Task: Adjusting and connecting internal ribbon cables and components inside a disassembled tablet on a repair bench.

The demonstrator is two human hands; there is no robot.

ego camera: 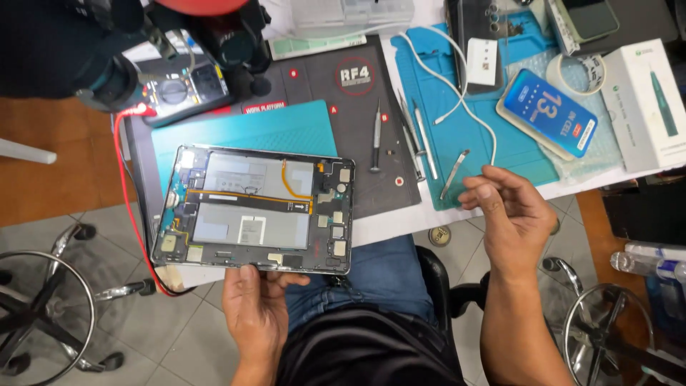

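Observation:
My left hand (256, 300) grips the near edge of an opened tablet (257, 207), held tilted over my lap with its two grey battery cells, orange flex cables and small boards exposed. To the right my right hand (509, 211) hovers near the table's front edge, fingers loosely curled, thumb meeting fingertips; whether something tiny is pinched there I cannot tell. Metal tweezers (454, 174) lie just left of that hand on the blue mat (457, 129). A screwdriver (375, 136) rests on the dark work mat (357, 93).
A multimeter (182, 89) with a red lead (127, 186) sits at the back left. A white cable (457, 93), a phone with a lit blue screen (549, 111), a tape roll (575, 71) and a white box (647, 100) lie right. Chair bases (43, 307) flank my legs.

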